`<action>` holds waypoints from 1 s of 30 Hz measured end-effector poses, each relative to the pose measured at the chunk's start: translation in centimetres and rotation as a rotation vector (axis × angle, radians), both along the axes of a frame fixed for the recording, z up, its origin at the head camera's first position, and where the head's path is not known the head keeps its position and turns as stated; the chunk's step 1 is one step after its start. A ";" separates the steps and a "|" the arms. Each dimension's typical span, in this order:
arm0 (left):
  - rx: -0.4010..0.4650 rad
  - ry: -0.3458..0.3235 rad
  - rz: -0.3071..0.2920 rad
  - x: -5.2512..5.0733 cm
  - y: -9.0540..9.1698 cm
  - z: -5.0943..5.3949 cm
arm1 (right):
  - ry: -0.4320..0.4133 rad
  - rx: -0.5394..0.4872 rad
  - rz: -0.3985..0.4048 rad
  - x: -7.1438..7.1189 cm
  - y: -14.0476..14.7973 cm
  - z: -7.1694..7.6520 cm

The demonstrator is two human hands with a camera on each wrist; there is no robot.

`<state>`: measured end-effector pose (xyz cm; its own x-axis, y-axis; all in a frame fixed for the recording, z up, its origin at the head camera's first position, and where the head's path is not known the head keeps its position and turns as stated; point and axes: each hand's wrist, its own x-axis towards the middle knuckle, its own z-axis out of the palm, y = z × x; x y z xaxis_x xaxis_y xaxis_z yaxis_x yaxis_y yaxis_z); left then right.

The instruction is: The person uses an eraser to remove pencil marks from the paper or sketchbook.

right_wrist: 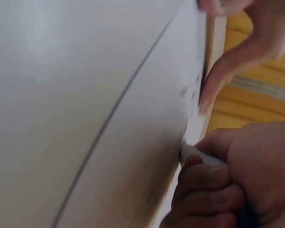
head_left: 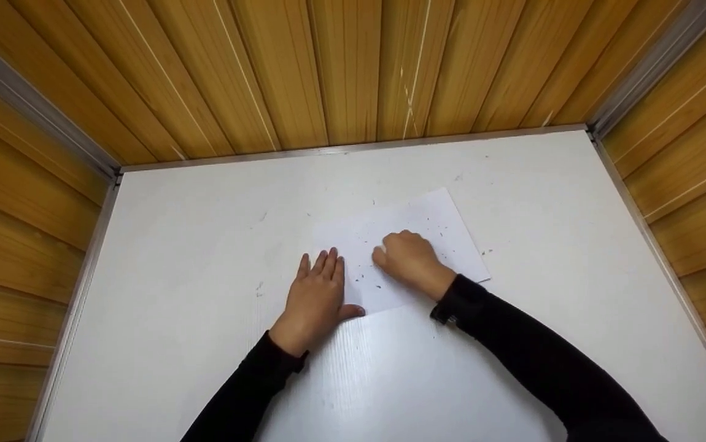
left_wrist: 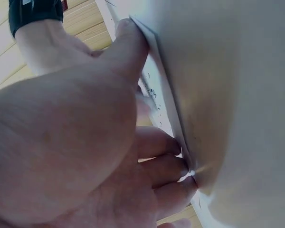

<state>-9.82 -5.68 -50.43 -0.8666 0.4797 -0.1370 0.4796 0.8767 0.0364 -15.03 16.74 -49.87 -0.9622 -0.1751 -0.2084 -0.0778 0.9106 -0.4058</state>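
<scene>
A white sheet of paper [head_left: 457,245] lies at a slant on the table, with small dark crumbs scattered over it. The left hand [head_left: 316,301] rests flat on its left part, fingers straight and thumb out along the near edge; the left wrist view shows the palm side of this hand [left_wrist: 95,133]. Above the middle of the paper, the right hand [head_left: 411,261] has its fingers curled. In the right wrist view that hand [right_wrist: 242,175] pinches a small white object [right_wrist: 204,159], its tip against the paper [right_wrist: 147,109]; the rest is hidden by the fingers.
The white tabletop [head_left: 175,276] bears a few dark marks and crumbs around the paper. Wood-patterned panels [head_left: 353,73] stand behind and at both sides, with grey metal strips along the table's edges [head_left: 390,145].
</scene>
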 end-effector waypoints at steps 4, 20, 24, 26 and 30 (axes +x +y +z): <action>-0.003 -0.007 -0.003 0.0 0.3 0.0 | -0.025 -0.013 -0.104 -0.1 6.1 0.1; -0.030 -0.024 0.009 -0.2 -0.1 0.0 | -0.197 -0.098 -0.020 0.9 1.6 1.5; 0.000 -0.009 -0.002 -0.2 0.1 -0.1 | -0.138 -0.068 0.068 1.7 -2.5 0.8; 0.008 -0.005 -0.006 -0.1 0.2 0.0 | -0.106 -0.058 0.069 1.6 -3.0 0.4; -0.019 0.002 -0.005 -0.1 0.5 0.1 | -0.061 -0.046 0.018 1.2 -0.6 0.0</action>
<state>-9.88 -5.14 -50.36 -0.8646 0.4814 -0.1440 0.4841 0.8748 0.0186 -13.83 16.12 -49.82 -0.9446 -0.2030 -0.2578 -0.0678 0.8894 -0.4520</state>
